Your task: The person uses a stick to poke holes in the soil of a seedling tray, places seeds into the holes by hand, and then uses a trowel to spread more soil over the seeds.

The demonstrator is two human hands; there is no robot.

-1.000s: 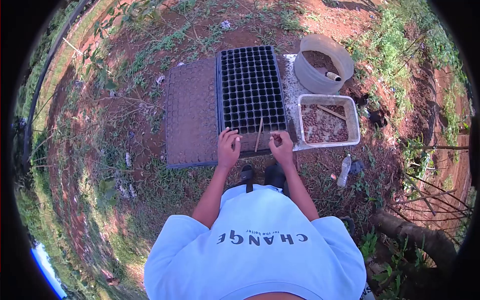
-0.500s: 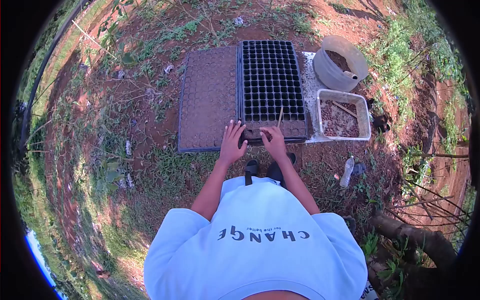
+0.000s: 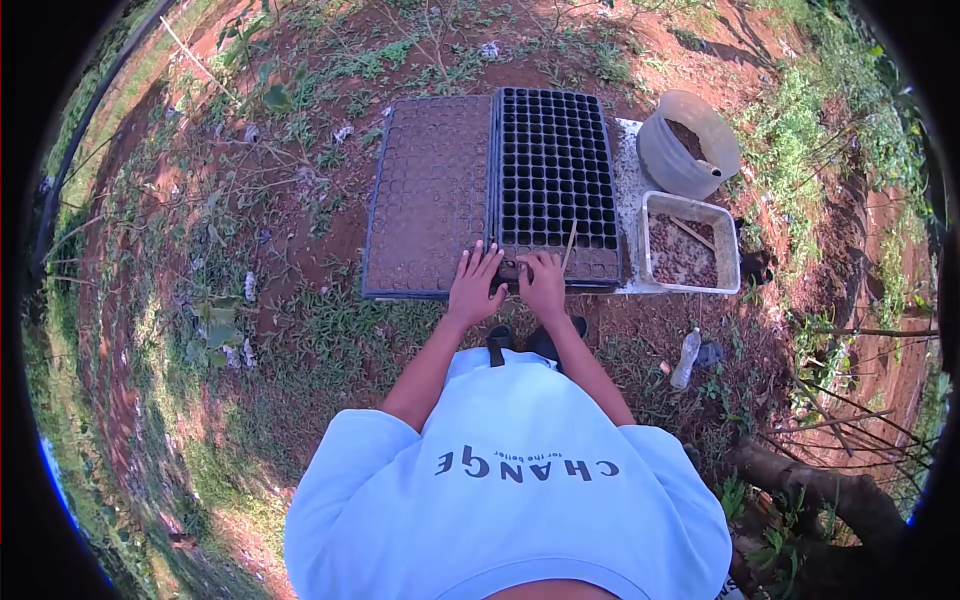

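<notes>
My left hand (image 3: 476, 286) lies with fingers spread over the near edge where two seedling trays meet. Under its fingertips is the corner of the soil-filled seedling tray (image 3: 430, 190). My right hand (image 3: 543, 284) has its fingers bent down at the near rows of the black seedling tray (image 3: 556, 165). A thin wooden stick (image 3: 570, 245) pokes up from this hand, apparently held in it. Soil fills the nearest rows of the black tray; its other cells are dark and hollow. Between my hands shows a dark cell; what the right fingertips touch is too small to make out.
Right of the trays, a white board (image 3: 628, 180) carries a cut plastic bucket (image 3: 665, 165) of soil and a white tub (image 3: 735, 275) holding small reddish grains and a stick. A plastic bottle (image 3: 686, 360) lies nearer. A thick branch (image 3: 820, 480) is at lower right.
My right hand has moved slightly left, closer to my left hand, its fingers now over the dark cell. The stick leans more to the right. The whole view has shifted a little.
</notes>
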